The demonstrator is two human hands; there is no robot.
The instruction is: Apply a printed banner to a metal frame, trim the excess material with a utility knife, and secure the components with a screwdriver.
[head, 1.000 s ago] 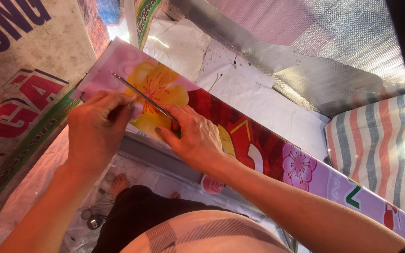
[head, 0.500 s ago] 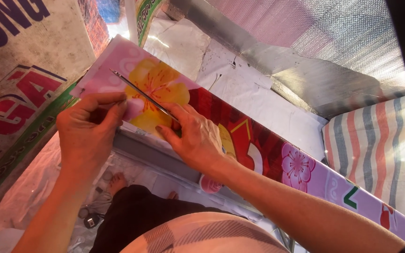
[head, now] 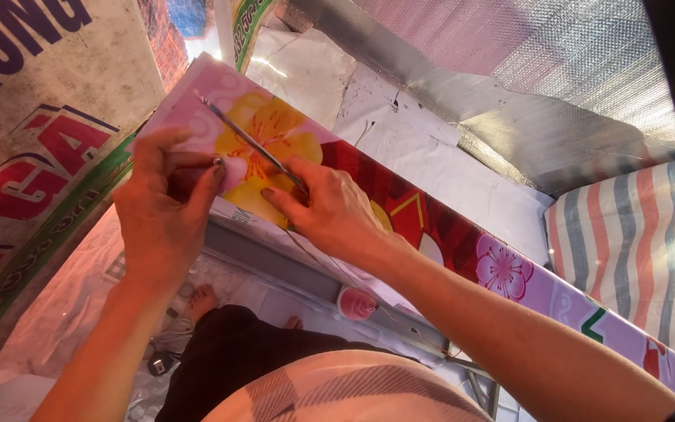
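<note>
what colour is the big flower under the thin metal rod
Yellow with an orange-red centre, printed on the pink panel; the flower shows best in the head view.

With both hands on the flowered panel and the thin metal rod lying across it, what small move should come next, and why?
Probably press the right hand down harder on the thin metal rod before anything else. The rod lies slanted across the yellow flower of the flowered panel, with only the right fingers on its near end; its far end lies free. The left hand pinches at the panel beside it.

Weathered lettered sign [head: 33,117], far left
</note>
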